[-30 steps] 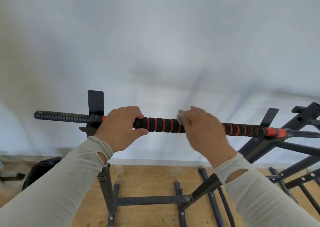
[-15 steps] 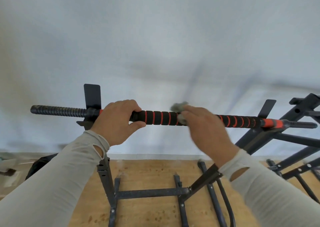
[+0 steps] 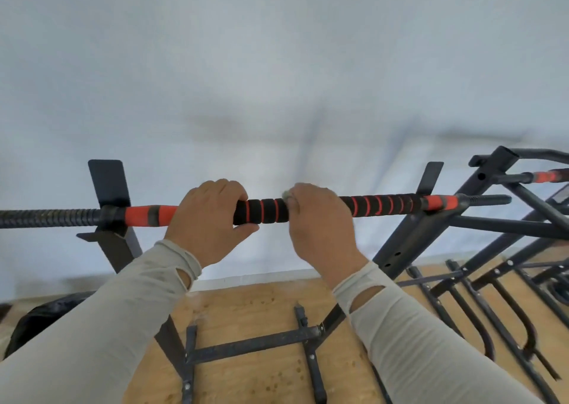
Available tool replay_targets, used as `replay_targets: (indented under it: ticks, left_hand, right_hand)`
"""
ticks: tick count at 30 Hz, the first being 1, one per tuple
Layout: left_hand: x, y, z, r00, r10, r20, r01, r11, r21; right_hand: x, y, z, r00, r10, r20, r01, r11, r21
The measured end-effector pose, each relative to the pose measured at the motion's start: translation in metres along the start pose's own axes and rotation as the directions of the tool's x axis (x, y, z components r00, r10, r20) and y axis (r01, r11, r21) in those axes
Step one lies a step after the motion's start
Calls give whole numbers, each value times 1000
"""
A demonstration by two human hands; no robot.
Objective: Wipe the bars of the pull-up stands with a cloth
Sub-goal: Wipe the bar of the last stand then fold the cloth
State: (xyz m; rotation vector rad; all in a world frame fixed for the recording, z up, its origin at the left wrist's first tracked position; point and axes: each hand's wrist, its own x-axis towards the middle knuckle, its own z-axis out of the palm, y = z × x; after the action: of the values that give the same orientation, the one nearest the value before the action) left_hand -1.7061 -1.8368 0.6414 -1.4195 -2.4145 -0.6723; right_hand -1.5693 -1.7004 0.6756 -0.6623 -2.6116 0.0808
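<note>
Two hands grip the black foam bar with orange rings [image 3: 261,211], which runs level from left to right across its dark steel stand [image 3: 110,243]. The left hand [image 3: 206,219] wraps it bare; the right hand [image 3: 320,219] clamps a small grey cloth [image 3: 287,195] around it.

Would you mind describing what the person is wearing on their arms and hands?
Both arms wear close-fitting, light grey-beige long sleeves, the left sleeve and right sleeve, each with a slit cut just behind the cuff. The left hand and right hand are bare: no gloves.
</note>
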Motion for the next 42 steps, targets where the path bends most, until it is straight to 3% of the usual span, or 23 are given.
replay_targets:
  ticks: [4, 8, 10, 14, 17, 19, 24, 27, 30, 32, 34, 36, 38, 40, 42]
  left_hand:
    - [-5, -4, 6, 997, 0, -83, -2, 1000, -17]
    - [-3, -6, 6, 1000, -10, -27, 10, 1000, -5]
    - [-3, -7, 3, 1000, 13, -11, -13, 1000, 2]
    - [-9, -6, -3, 998, 65, 2, -65, 997, -30]
    - [-5, -9, -5, 996, 70, 48, -69, 998, -7]
    - [2, -12, -5, 992, 91, 87, -94, 995, 39]
    - [12, -6, -3, 996, 68, 52, -75, 985, 154]
    - [21, -3, -8, 983, -37, 177, 3, 982, 190]
    - [28, -3, -14, 950, -115, 292, 50, 973, 224]
    - [31, -3, -15, 945, -134, 299, 75, 976, 203]
    - [34, -3, -15, 936, -140, 324, 83, 980, 182]
    - [35, -5, -15, 926, -136, 353, 83, 983, 162]
    - [38, -5, -17, 914, -135, 382, 87, 986, 141]
    - [41, -5, -19, 905, -129, 406, 94, 990, 105]
    - [42, -4, -20, 900, -119, 420, 99, 993, 70]
  right_hand:
    - [-2, -54, 27, 975, -215, -59, 221, 964, 147]
    - [1, -2, 11, 957, -290, -6, 290, 957, 30]
    - [2, 37, -9, 978, -198, 67, 201, 978, -53]
    - [5, 127, -44, 968, 186, 166, -114, 922, -370]
    - [0, 150, -59, 950, 303, 71, -264, 905, -333]
    - [-1, 132, -53, 967, 253, 30, -243, 951, -192]
    - [-3, 43, -8, 997, 8, -79, -4, 999, 53]
    - [-9, 5, 22, 981, -166, -104, 176, 979, 100]
    - [-4, 22, 23, 960, -239, -148, 258, 958, 124]
    - [0, 53, 3, 981, -170, -93, 176, 983, 55]
    - [2, 89, -19, 998, -56, 20, 58, 991, -121]
    - [2, 128, -37, 982, 174, 77, -150, 957, -250]
    - [2, 159, -50, 918, 394, 41, -366, 885, -288]
    - [1, 172, -54, 895, 447, 13, -430, 867, -251]
    - [5, 162, -50, 931, 364, 13, -356, 917, -181]
